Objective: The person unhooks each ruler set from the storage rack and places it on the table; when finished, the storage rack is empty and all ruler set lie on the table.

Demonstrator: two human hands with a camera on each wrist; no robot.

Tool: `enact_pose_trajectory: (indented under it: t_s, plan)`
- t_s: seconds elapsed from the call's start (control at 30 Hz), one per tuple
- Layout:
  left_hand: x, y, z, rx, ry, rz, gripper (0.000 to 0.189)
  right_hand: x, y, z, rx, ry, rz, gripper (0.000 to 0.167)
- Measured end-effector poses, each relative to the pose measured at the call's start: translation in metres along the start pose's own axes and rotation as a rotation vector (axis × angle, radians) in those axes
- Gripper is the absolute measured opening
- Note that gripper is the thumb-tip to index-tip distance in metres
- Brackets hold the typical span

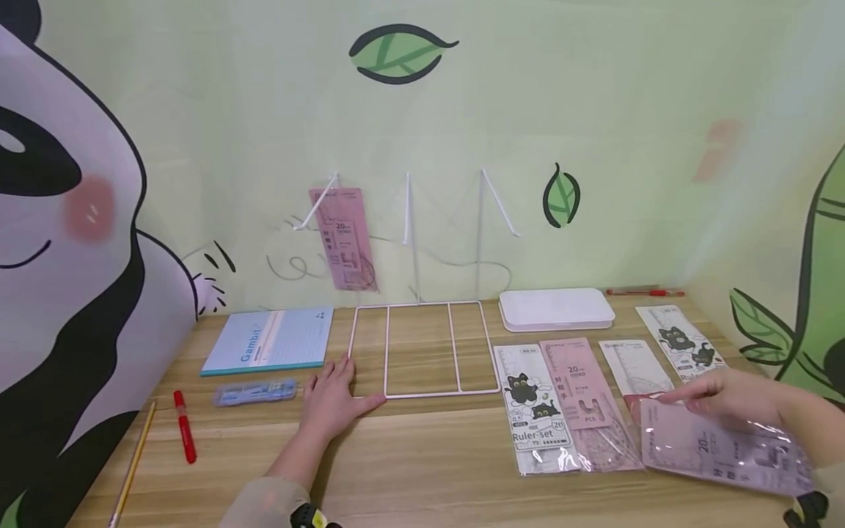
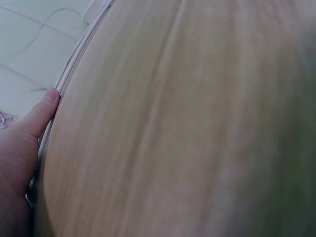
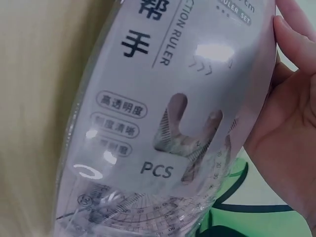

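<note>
My left hand [image 1: 333, 396] rests at the left front corner of a white wire display rack [image 1: 442, 394], fingers spread and thumb along its front bar. In the left wrist view the thumb [image 2: 48, 98] touches that bar. My right hand [image 1: 733, 400] grips a pink ruler set packet [image 1: 719, 455] by its edge, tilted above the table's right side. The right wrist view shows that packet [image 3: 163, 123] close up, with a clear protractor inside. One pink ruler set [image 1: 343, 242] hangs from the rack's left hook.
Right of the rack lie a cat-print ruler set [image 1: 535, 411], a pink ruler set [image 1: 584, 396], a white-topped packet [image 1: 634, 367] and another cat-print set [image 1: 680, 337]. A white case [image 1: 557, 309] stands behind. Leftward are a notebook [image 1: 267, 341], blue packet [image 1: 256, 392], red marker [image 1: 185, 427] and pencil [image 1: 134, 462].
</note>
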State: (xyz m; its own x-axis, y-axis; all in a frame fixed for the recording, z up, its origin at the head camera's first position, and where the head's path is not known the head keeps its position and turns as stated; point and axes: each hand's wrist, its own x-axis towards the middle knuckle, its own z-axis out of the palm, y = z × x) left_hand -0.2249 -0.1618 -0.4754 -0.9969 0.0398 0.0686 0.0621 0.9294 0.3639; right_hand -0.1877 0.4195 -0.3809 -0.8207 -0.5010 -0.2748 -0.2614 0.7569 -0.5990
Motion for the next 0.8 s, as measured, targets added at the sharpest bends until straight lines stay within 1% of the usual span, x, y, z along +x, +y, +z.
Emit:
enact_pose_trajectory:
  t_s: [0.23, 0.3, 0.43, 0.67, 0.8]
  plan:
    - [0.0, 0.0, -0.001, 0.006, 0.001, 0.004, 0.102, -0.006, 0.014, 0.007, 0.09, -0.107, -0.049, 0.028]
    - [0.0, 0.0, -0.001, 0.006, 0.004, 0.003, 0.102, -0.007, 0.015, 0.008, 0.115, -0.122, -0.038, 0.028]
    - [0.0, -0.001, 0.001, 0.007, 0.007, -0.001, 0.104, -0.009, 0.015, 0.01, 0.142, -0.121, -0.002, 0.03]
    - [0.001, -0.002, 0.001, 0.006, 0.006, 0.002, 0.104, -0.009, 0.016, 0.015, 0.269, -0.15, 0.016, 0.032]
    - [0.001, -0.002, 0.001, 0.008, 0.002, 0.002, 0.104, -0.012, 0.015, 0.017, 0.216, -0.113, 0.049, 0.034]
